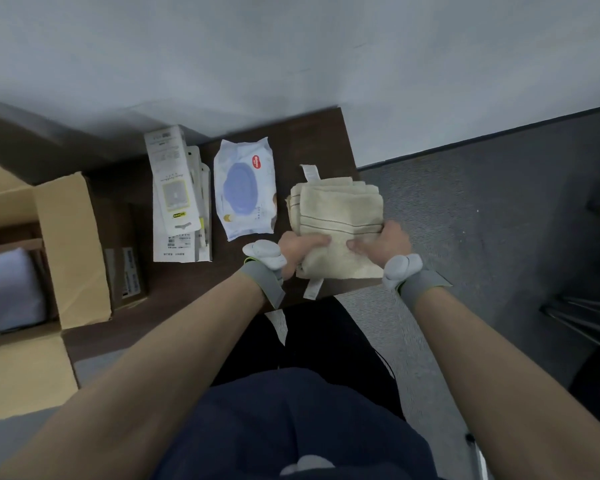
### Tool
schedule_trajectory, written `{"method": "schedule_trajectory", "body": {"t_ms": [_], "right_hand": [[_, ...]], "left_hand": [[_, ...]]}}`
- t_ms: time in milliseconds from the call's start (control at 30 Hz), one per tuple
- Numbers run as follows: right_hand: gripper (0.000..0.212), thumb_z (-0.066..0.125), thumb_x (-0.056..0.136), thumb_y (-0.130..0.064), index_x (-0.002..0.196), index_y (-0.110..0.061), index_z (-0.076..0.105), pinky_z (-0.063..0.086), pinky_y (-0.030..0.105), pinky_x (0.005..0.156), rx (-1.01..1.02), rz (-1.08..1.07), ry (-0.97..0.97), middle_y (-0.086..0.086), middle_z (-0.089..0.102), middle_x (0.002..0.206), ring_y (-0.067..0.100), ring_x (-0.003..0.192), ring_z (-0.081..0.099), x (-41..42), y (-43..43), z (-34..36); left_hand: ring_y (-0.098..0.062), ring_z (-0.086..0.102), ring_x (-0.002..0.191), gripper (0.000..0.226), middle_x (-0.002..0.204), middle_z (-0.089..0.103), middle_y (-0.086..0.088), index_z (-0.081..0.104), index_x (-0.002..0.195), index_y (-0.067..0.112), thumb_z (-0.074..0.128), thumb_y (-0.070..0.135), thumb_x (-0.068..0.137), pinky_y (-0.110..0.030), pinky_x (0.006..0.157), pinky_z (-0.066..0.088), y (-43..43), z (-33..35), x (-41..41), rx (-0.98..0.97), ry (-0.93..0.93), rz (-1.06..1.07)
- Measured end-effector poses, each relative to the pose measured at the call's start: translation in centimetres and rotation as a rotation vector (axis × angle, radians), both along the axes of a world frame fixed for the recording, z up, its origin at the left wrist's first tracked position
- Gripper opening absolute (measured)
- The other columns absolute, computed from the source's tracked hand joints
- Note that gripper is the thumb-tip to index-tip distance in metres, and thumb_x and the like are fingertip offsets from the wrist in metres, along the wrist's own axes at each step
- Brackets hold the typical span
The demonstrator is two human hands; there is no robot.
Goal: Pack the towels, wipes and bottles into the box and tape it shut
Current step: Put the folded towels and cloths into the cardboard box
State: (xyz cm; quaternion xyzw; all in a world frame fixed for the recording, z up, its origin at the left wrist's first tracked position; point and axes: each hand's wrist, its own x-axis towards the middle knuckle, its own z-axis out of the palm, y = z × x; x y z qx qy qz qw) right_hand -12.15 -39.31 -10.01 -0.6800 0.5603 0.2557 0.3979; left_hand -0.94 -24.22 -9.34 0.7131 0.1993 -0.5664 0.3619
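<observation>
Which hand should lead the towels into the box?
Left, probably. Both hands grip the towels, but the left hand is on the side nearer the open box; the right hand would reach across.

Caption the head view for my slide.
Left hand and right hand grip the towels; wipes and open box lie left.

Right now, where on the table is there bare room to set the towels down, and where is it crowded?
Bare table lies at the near edge, bordered by the white packets, the box and the left hand. A smaller patch lies behind the towels, by the wall. Crowded: packets, wipes, towels side by side.
</observation>
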Motion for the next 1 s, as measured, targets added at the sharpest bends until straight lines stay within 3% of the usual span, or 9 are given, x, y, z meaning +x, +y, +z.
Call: {"method": "schedule_trajectory", "body": {"t_ms": [67, 233, 400, 467, 533, 667, 800, 1000], "right_hand": [[0.089, 0.093, 0.072, -0.045, 0.14, -0.006, 0.051, 0.051, 0.049, 0.106, 0.039, -0.025, -0.008, 0.014, 0.061, 0.14, 0.034, 0.128, 0.06, -1.1, 0.6, -0.1], [0.097, 0.097, 0.07, -0.035, 0.146, -0.008, 0.043, 0.049, 0.052, 0.109, 0.107, -0.137, -0.104, 0.012, 0.058, 0.143, 0.034, 0.133, 0.057, -3.1, 3.2, -0.7], [0.113, 0.098, 0.069, -0.029, 0.156, -0.01, 0.029, 0.046, 0.053, 0.113, 0.16, -0.2, -0.177, 0.01, 0.052, 0.151, 0.034, 0.137, 0.053, -3.8, 4.6, -1.0], [0.117, 0.1, 0.067, -0.025, 0.159, -0.012, 0.029, 0.046, 0.052, 0.114, 0.186, -0.254, -0.241, 0.008, 0.052, 0.153, 0.032, 0.139, 0.053, -3.9, 5.6, -0.6], [0.115, 0.101, 0.064, -0.026, 0.158, -0.011, 0.036, 0.049, 0.051, 0.112, 0.229, -0.319, -0.267, 0.007, 0.055, 0.151, 0.03, 0.137, 0.057, -4.4, 5.7, -0.3], [0.096, 0.098, 0.064, -0.037, 0.142, 0.001, 0.057, 0.061, 0.038, 0.094, 0.471, -0.435, -0.221, 0.011, 0.074, 0.126, 0.026, 0.111, 0.073, -5.6, 8.1, 1.3], [0.089, 0.091, 0.075, -0.048, 0.142, -0.001, 0.058, 0.053, 0.044, 0.109, 0.526, -0.506, -0.302, 0.011, 0.072, 0.131, 0.027, 0.119, 0.07, -6.1, 11.6, 2.3], [0.082, 0.08, 0.08, -0.063, 0.142, -0.013, 0.061, 0.049, 0.044, 0.113, 0.633, -0.54, -0.518, 0.009, 0.072, 0.133, 0.027, 0.125, 0.068, -4.3, 16.7, 5.4]], "left_hand": [[-0.026, 0.062, 0.1, 0.082, 0.119, 0.059, -0.009, 0.045, 0.142, -0.002, 0.088, 0.028, 0.079, -0.033, 0.058, 0.053, 0.5, 0.3, -0.4, -0.002, 0.008, -0.021], [-0.024, 0.057, 0.102, 0.084, 0.114, 0.054, -0.007, 0.043, 0.143, 0.0, 0.087, 0.031, 0.079, -0.03, 0.062, 0.048, 2.3, 0.5, -0.6, -0.003, -0.007, -0.112], [-0.028, 0.061, 0.116, 0.086, 0.126, 0.058, -0.011, 0.043, 0.143, 0.001, 0.087, 0.036, 0.078, -0.037, 0.091, 0.055, 4.0, 0.5, -0.7, -0.01, -0.039, -0.162], [-0.027, 0.065, 0.111, 0.085, 0.121, 0.062, -0.01, 0.048, 0.139, 0.001, 0.088, 0.038, 0.075, -0.036, 0.088, 0.057, 5.5, 0.7, -0.3, -0.035, -0.05, -0.165], [-0.026, 0.067, 0.107, 0.088, 0.121, 0.065, -0.01, 0.05, 0.137, 0.002, 0.09, 0.042, 0.07, -0.034, 0.085, 0.058, 6.2, 0.9, 0.1, -0.037, -0.029, -0.159], [-0.027, 0.065, 0.115, 0.09, 0.125, 0.066, -0.009, 0.049, 0.14, 0.008, 0.09, 0.043, 0.068, -0.046, 0.103, 0.053, 9.4, 2.2, 0.5, -0.112, 0.057, -0.114], [-0.027, 0.066, 0.114, 0.085, 0.125, 0.068, -0.007, 0.05, 0.14, 0.012, 0.09, 0.036, 0.068, -0.049, 0.101, 0.055, 12.3, 4.2, 0.2, -0.199, 0.045, -0.119], [-0.023, 0.067, 0.107, 0.076, 0.122, 0.068, -0.002, 0.053, 0.136, 0.021, 0.09, 0.028, 0.07, -0.045, 0.094, 0.057, 17.3, 8.4, 0.5, -0.338, -0.062, -0.082]]}}
